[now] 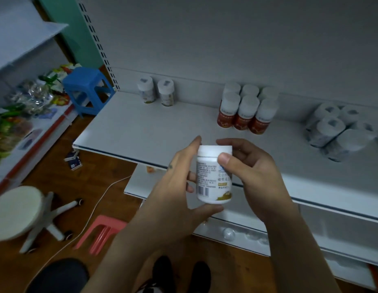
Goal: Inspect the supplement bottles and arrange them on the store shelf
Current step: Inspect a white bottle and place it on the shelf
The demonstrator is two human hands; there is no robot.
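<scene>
I hold a white supplement bottle (pixel 212 176) upright in front of the white store shelf (pixel 154 127), its barcode and label text facing me. My left hand (pixel 175 191) grips its left side and base, thumb under the bottom. My right hand (pixel 249 176) grips its right side, thumb on the cap edge. Two matching white bottles (pixel 156 93) stand at the back left of the shelf. Several red-labelled bottles (pixel 247 111) with white caps stand grouped at the back middle. Several white bottles with grey labels (pixel 336 130) lie clustered at the right.
A blue plastic stool (pixel 86 89) stands left of the shelf, a pink stool (pixel 103 231) and a round white swivel stool (pixel 16 212) on the wooden floor. A white cable (pixel 95 208) crosses the floor. Another shelf with snack packets (pixel 21 115) is at the far left. Lower shelves sit below.
</scene>
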